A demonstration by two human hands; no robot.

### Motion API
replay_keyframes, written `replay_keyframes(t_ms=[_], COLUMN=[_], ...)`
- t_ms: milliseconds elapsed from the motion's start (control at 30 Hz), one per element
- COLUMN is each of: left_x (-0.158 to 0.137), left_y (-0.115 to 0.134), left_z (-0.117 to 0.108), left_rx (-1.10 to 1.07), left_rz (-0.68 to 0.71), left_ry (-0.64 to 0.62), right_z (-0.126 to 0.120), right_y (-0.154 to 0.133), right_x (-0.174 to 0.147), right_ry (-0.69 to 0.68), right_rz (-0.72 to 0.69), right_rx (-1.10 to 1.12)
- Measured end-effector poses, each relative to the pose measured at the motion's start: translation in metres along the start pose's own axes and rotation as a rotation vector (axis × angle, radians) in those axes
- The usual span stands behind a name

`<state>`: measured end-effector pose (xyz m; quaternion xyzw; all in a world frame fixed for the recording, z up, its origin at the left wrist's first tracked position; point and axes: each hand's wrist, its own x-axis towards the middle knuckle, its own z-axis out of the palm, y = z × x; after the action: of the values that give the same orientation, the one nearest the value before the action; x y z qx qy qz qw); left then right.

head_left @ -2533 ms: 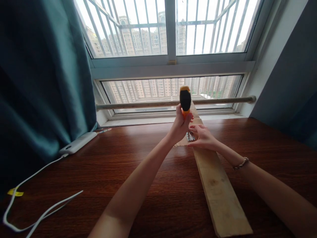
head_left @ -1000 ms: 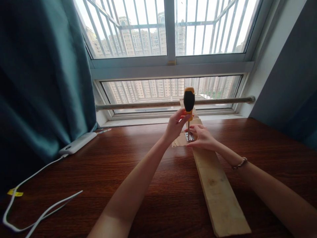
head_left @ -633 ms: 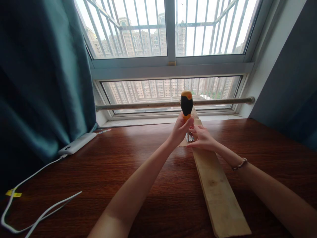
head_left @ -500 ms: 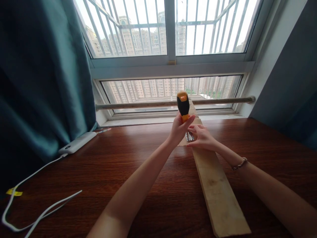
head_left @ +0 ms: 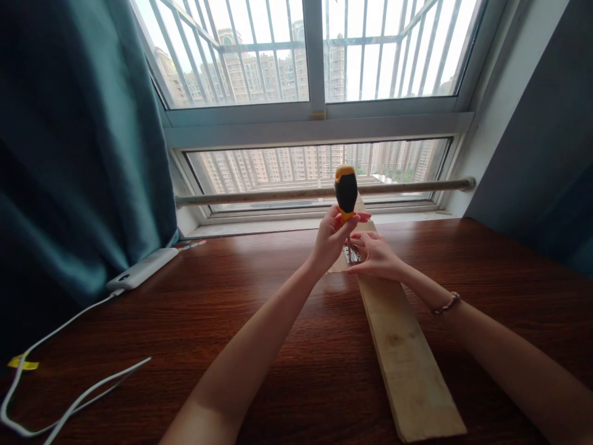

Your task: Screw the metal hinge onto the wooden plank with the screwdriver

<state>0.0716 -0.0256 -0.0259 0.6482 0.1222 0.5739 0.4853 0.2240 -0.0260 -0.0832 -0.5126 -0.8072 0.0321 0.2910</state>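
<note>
My left hand [head_left: 332,238] is closed round the lower part of a screwdriver [head_left: 346,190] with a yellow and black handle. The screwdriver stands nearly upright, its thin shaft reaching down to a small shiny metal hinge [head_left: 353,254]. Thumb and fingers of my right hand [head_left: 377,256] hold the hinge from the right side. Under it lie a long pale wooden board [head_left: 407,352] and a shorter wood piece [head_left: 338,266] that sticks out to the left. The exact contact of the screwdriver tip is too small to make out.
The brown wooden table [head_left: 231,334] runs up to a barred window. On the left are a white power bank [head_left: 142,269], a looped white cable [head_left: 76,405] and a dark teal curtain [head_left: 92,154]. A metal rail [head_left: 259,196] crosses in front of the window.
The screwdriver handle has turned a little, and fingers of my left hand now extend past it on the right. My right hand keeps its hold; the whole view has shifted slightly.
</note>
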Motion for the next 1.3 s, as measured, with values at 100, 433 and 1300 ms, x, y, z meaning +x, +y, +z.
replay_keyframes(t_ms=[100,433,1300], left_x=[0.000,-0.001,0.004], left_y=[0.001,-0.010,0.008], left_z=[0.000,-0.008,-0.009], left_rx=[0.127,0.151,0.044], left_rz=[0.065,0.087,-0.042], left_ry=[-0.009,-0.054,-0.109], right_z=[-0.001,0.002,0.003], right_y=[0.000,0.001,0.004], right_x=[0.000,0.000,0.000], right_ry=[-0.014,0.007,0.012], right_rz=[-0.014,0.017,-0.014], right_rx=[-0.008,0.002,0.007])
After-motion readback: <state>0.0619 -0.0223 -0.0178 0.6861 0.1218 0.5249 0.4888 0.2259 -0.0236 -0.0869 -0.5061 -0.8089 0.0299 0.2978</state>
